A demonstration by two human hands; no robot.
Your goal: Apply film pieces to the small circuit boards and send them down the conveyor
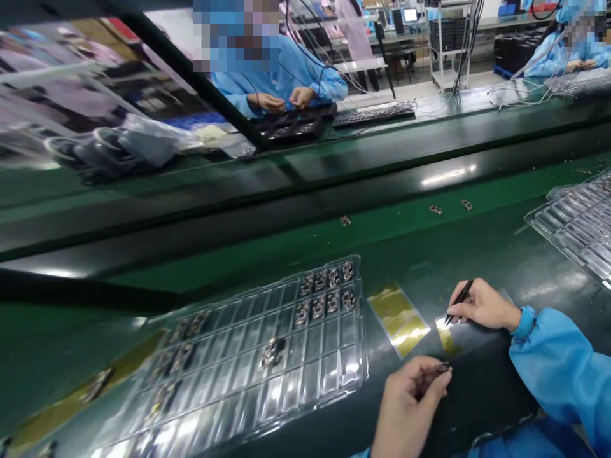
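My right hand [483,306] pinches black tweezers [459,300], their tip touching a small yellow tape strip [447,337] on the green bench. My left hand [409,404] is closed around a small dark metal part [434,373] near the bench's front edge. A sheet of yellow tape pieces [399,318] lies just left of the tweezers. Further left, a clear plastic tray [248,375] holds several small metal parts in some of its pockets.
A second clear tray [577,222] sits at the right edge. Loose small parts [435,209] lie beside the dark conveyor belt [305,210]. Across it, a person in blue [281,79] handles a black tray [291,124] beside a keyboard [375,114]. Another worker [573,54] sits far right.
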